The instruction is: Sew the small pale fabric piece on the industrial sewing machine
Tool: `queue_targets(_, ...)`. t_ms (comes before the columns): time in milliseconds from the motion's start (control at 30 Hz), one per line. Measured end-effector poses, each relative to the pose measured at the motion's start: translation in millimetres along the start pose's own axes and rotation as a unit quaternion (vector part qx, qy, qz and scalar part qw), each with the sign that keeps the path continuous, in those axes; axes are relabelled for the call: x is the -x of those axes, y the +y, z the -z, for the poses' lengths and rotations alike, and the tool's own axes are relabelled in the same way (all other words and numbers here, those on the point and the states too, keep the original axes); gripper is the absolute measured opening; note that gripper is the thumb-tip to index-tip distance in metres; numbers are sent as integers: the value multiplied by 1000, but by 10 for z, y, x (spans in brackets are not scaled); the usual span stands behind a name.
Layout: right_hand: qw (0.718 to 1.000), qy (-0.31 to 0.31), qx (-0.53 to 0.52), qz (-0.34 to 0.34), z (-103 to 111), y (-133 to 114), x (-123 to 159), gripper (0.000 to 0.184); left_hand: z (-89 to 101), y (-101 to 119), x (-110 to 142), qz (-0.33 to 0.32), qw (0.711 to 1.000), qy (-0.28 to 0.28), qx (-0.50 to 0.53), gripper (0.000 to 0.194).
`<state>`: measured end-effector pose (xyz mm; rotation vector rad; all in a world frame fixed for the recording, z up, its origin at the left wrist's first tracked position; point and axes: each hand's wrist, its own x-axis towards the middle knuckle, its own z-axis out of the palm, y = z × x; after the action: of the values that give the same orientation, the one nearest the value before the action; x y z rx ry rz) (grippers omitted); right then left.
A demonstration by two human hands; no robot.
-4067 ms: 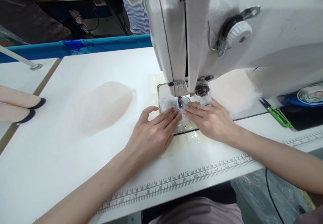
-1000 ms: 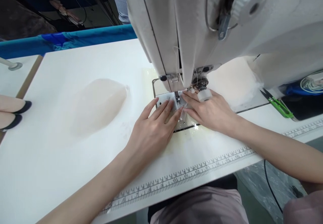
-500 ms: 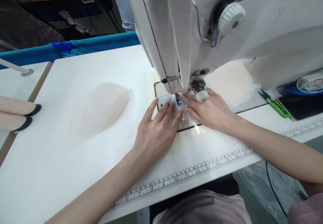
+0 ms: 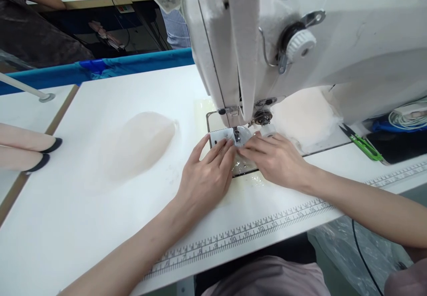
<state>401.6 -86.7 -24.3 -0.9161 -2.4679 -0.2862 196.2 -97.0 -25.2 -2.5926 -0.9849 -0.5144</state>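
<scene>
My left hand (image 4: 207, 176) lies flat on the metal plate (image 4: 218, 142) of a white sewing machine (image 4: 300, 51), fingers stretched toward the needle (image 4: 236, 135). My right hand (image 4: 273, 158) rests just right of the needle, fingers extended and pressing down a small clear, thin piece (image 4: 242, 140) under the presser foot. Both hands touch this piece; its edges are hard to make out. A white thimble-like ring (image 4: 267, 130) sits by my right index finger.
A pale sheer fabric pile (image 4: 133, 147) lies on the white table to the left, another (image 4: 305, 116) behind the machine. Green thread snips (image 4: 362, 142) lie at right. A ruler strip (image 4: 253, 234) runs along the front edge. Two pale forms with black tips (image 4: 30, 147) lie far left.
Both hands have drawn back slightly toward me from the needle; my right fingers now sit lower by the presser foot. The view has shifted a little.
</scene>
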Motion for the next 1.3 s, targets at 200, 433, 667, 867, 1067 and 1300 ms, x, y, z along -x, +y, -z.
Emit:
queue_targets(200,999,14,-4,30,16,5,40,31,15,-12,35,-17,1000,0,-5,31)
queue_targets(433,999,5,19,43,46,1,36,31,49,-15,13,-20,1000,-2,-3,30)
queue_targets(667,999,4,26,43,38,8,38,30,18,-23,10,-15,1000,8,2,30)
queue_targets(867,999,-3,40,33,32,27,45,34,10,-40,11,-9,1000,1,4,32)
queue_targets(1067,998,-8,50,30,2,54,36,35,-33,-67,5,4,1000,1,12,32)
queue_targets(1300,999,-4,38,32,21,64,41,37,-43,-79,-8,23,999,-2,22,35)
